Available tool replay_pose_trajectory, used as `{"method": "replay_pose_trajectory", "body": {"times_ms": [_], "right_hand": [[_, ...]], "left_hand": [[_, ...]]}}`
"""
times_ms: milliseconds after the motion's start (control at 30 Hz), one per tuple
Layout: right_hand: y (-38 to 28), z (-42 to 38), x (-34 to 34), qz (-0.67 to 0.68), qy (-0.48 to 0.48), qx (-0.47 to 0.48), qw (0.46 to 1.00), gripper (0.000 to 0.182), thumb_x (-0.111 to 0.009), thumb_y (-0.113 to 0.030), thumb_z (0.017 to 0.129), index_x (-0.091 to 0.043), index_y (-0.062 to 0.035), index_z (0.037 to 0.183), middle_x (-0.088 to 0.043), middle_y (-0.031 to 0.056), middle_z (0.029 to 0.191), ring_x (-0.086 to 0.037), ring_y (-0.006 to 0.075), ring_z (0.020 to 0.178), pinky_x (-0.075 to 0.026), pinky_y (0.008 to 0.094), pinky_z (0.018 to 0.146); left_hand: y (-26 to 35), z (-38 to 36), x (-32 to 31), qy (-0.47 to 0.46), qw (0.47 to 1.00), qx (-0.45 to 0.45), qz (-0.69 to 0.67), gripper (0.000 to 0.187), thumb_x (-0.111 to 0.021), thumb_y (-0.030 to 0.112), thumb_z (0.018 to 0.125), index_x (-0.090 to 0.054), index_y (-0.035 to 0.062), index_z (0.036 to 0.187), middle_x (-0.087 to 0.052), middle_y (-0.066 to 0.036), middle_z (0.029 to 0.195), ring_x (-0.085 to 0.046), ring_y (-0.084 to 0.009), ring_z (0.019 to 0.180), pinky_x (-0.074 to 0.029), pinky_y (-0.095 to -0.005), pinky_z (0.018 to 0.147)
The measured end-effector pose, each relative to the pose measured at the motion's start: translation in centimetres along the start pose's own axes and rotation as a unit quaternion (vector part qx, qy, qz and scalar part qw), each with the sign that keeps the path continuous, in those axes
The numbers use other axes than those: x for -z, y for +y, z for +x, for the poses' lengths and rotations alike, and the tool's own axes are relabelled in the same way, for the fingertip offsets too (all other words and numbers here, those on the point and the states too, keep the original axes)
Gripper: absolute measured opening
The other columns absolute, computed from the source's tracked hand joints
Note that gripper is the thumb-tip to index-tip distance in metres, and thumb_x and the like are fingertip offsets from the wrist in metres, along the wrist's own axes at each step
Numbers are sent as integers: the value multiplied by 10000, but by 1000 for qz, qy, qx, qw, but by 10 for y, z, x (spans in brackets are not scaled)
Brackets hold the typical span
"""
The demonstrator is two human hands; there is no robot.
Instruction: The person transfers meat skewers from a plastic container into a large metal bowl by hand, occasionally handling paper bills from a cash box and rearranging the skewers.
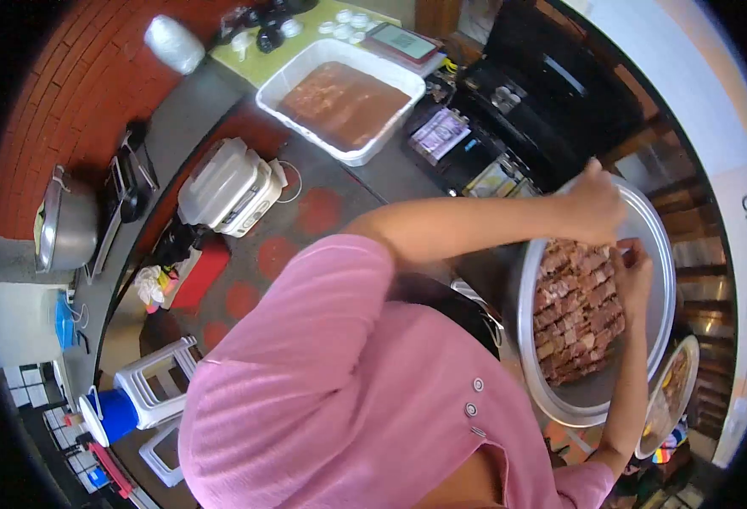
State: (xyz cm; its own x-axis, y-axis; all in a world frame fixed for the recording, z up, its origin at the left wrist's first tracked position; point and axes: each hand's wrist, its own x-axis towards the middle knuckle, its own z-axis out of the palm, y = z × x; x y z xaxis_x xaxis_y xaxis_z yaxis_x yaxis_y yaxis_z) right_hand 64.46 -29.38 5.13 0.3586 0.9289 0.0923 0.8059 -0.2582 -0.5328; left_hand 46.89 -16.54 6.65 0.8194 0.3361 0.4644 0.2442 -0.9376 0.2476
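A large metal basin (662,254) on the right holds rows of raw meat pieces (573,314), packed closely together. Over the basin's upper part, my left hand (596,208) is closed in a fist; what it holds, if anything, is hidden. Just below it, my right hand (634,273) reaches in from the lower side, its fingers pinched together at the upper right edge of the meat. Whatever lies between those fingertips is too small to make out. The two hands are close to each other.
A white tub (356,155) of brown liquid stands at the top, beside a scale (403,42) and an open black case (552,76) with banknotes. A white appliance (229,187) is left of centre. An oval dish (683,382) sits right of the basin.
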Motion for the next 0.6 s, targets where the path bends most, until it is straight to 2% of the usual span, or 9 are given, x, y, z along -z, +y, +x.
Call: {"method": "replay_pose_trajectory", "body": {"times_ms": [100,167,233,267,333,400,433,500,600], "right_hand": [[-85,24,-5,60,9,107,992,85,-611,-7,820,-594,0,903,-492,21,606,-468,97,571,-385,272,540],[-129,44,-31,98,-30,145,984,82,-610,-2,816,-622,7,896,-537,62,646,-525,121,589,-421,269,569],[-168,65,-73,93,-43,296,950,79,-618,7,806,-651,9,877,-581,101,713,-585,160,641,-454,272,604],[-197,69,-91,111,-91,290,946,61,-645,-1,779,-672,-3,833,-603,113,763,-613,221,672,-473,294,614],[-240,86,-139,72,-109,374,918,74,-672,-72,754,-695,-52,822,-622,113,826,-599,303,834,-482,373,737],[-286,96,-190,91,-120,453,879,72,-690,-116,719,-691,-80,782,-628,108,856,-572,302,918,-467,390,796],[-305,101,-218,55,-139,473,868,70,-691,-129,711,-695,-92,770,-624,103,863,-568,287,931,-455,402,824],[-336,111,-277,54,-140,555,818,75,-659,-146,723,-711,-99,751,-594,86,819,-560,269,932,-433,411,842],[-362,114,-350,2,-127,596,793,137,-585,-148,729,-702,-83,701,-615,120,939,-532,303,963,-439,439,789]], "left_hand": [[-68,-52,74,102,992,75,7,237,-690,412,705,-723,181,744,-661,-89,740,-615,-322,789,-359,-491,733],[-120,-95,118,67,984,149,75,242,-694,407,720,-722,169,755,-667,-79,735,-640,-290,766,-415,-476,656],[-192,-146,142,33,972,230,36,222,-680,336,738,-733,135,815,-692,-98,820,-656,-294,797,-495,-380,706],[-199,-165,169,-28,930,352,103,230,-687,339,734,-740,141,839,-696,-108,849,-657,-291,823,-491,-390,759],[-259,-223,189,-63,891,443,75,275,-706,378,713,-736,128,823,-695,-128,864,-646,-305,862,-388,-491,882],[-290,-267,203,-87,861,449,223,264,-687,343,732,-715,105,843,-683,-150,898,-623,-309,961,-350,-511,916],[-307,-276,207,-193,816,499,219,259,-687,321,721,-715,112,871,-686,-131,904,-616,-301,999,-331,-526,942],[-340,-314,185,-201,809,490,256,253,-683,301,723,-713,104,879,-688,-136,910,-616,-294,1013,-319,-534,951],[-354,-329,168,-232,791,480,300,235,-672,245,726,-709,84,894,-690,-147,926,-623,-280,1017,-299,-552,973]]}}
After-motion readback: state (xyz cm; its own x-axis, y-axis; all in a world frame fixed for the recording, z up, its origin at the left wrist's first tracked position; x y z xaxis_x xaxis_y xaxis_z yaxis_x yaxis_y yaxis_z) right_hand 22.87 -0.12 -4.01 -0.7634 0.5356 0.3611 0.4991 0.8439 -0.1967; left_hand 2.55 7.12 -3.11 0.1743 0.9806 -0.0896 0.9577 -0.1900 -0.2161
